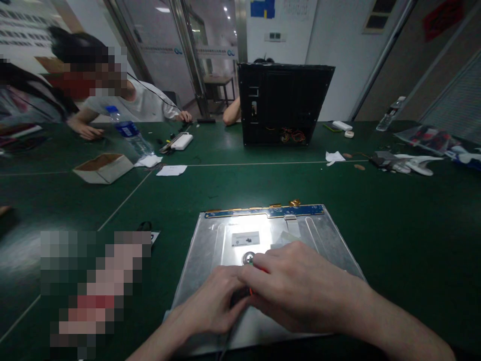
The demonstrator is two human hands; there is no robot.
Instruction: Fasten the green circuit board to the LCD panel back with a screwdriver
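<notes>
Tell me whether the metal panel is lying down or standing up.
Lying down: the metal panel rests on the green table, its broad face upward.

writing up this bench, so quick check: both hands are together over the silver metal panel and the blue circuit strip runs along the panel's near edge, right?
The edge is wrong: the head view shows the blue circuit strip along the far edge of the silver metal panel. The left hand and right hand are together over it.

The camera was head-worn.
It looked forward and down over the green table (263, 184), close to the metal panel (220, 254).
</notes>
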